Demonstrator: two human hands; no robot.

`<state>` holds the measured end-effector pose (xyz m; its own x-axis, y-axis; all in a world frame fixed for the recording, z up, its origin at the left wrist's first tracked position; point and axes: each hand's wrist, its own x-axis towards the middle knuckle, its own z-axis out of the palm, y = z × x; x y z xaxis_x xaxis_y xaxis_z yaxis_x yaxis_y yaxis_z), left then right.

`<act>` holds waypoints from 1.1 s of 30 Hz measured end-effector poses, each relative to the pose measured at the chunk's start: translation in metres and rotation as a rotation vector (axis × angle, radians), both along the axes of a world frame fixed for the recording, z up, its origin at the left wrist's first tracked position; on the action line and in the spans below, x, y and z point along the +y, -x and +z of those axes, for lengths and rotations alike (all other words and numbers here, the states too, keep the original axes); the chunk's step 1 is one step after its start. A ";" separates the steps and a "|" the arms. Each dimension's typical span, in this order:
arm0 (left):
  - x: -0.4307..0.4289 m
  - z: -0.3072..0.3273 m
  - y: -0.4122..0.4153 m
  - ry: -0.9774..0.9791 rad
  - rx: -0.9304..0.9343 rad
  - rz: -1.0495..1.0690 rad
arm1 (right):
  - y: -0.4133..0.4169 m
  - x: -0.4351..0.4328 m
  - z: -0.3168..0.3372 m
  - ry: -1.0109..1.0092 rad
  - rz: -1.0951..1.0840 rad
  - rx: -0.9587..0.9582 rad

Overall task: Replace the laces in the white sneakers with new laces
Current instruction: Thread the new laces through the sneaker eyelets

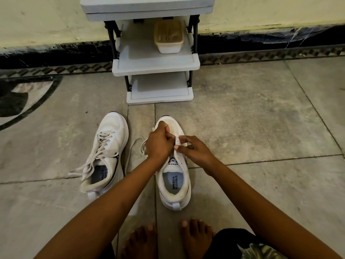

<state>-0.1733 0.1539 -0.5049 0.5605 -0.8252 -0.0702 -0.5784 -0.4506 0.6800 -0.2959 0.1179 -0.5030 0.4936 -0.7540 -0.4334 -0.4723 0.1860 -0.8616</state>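
Floor (261, 128) level: both sneakers parked toes-forward, short of grey shelf rack (155, 62) standing against wall. Lidded tub (169, 37) on middle shelf, not involved.

Status of left-side sneaker (108, 146): fully laced, ends untied, untouched. Status of right-side sneaker (175, 184): upright between both hands, upper eyelets already bare.

Step in hand, by judgement: removal of old lace (130, 152) from right-side sneaker. No new lace in view.

State of left hand (158, 144): clenched over lower eyelets, apparently grasping old lace, slack looping out onto floor between the sneakers. State of right hand (194, 150): thumb and forefinger pinching eyelet flap (178, 144) at its edge, steadying it.

Next move: keep flap pinned and draw old lace clear of remaining eyelets, one crossing at a time, without snagging the tip. Then set it aside and repeat on left-side sneaker, or fetch new laces before rethreading.
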 end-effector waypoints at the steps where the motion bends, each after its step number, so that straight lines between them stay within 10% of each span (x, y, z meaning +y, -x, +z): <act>1: -0.002 0.000 0.000 -0.016 0.051 0.038 | 0.000 0.000 0.001 -0.006 0.006 -0.005; 7: 0.001 -0.004 0.001 -0.006 0.129 0.054 | 0.003 -0.003 0.003 -0.085 0.009 -0.031; 16: 0.003 -0.004 0.001 -0.048 -0.265 -0.067 | -0.001 0.008 0.000 0.047 -0.046 0.062; 27: -0.003 -0.006 -0.001 -0.085 0.152 0.084 | -0.003 0.009 -0.002 0.034 -0.086 0.035; 33: 0.004 -0.009 0.005 -0.029 -0.249 -0.076 | -0.001 0.011 -0.002 -0.027 -0.093 0.001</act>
<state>-0.1781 0.1577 -0.5138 0.5002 -0.8651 0.0381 -0.7593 -0.4171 0.4995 -0.2953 0.1294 -0.5049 0.4217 -0.7847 -0.4542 -0.4528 0.2517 -0.8553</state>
